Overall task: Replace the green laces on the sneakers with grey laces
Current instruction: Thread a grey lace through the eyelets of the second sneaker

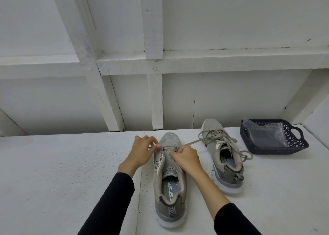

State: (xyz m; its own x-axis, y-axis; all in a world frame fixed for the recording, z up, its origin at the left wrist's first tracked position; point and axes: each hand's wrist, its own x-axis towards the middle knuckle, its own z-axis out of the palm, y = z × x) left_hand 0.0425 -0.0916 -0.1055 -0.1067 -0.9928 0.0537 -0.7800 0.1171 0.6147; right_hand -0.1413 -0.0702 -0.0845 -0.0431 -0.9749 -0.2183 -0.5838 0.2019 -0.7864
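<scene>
White painted boards and framing fill the upper half of the frame, and below them runs a white, slightly rough desk (71, 172) that carries everything.

At lower centre stands a grey mesh sneaker (169, 185), toe pointing away, heel toward the camera, with a white sole, a darker grey heel panel and a zigzag-patterned pull tab. Its insole shows a green patch and the words "MEMORY FOAM". A grey lace (193, 142) crosses only the eyelets nearest the toe; the rest of the tongue lies bare. One end of the lace runs taut toward the upper right.

The left hand (142, 150) is at the left side of the toe-end eyelets, fingers curled, fingertips pinching the lace there. The right hand (186, 157) is at the right side, closed into a loose fist round the lace.

To the right, a second grey sneaker (222, 154) stands apart from the first, already threaded with a grey lace, its loose ends trailing onto the desk.

At right of the frame sits a dark blue lattice basket (293, 144) with handles, holding a clear plastic bag (267, 133).
</scene>
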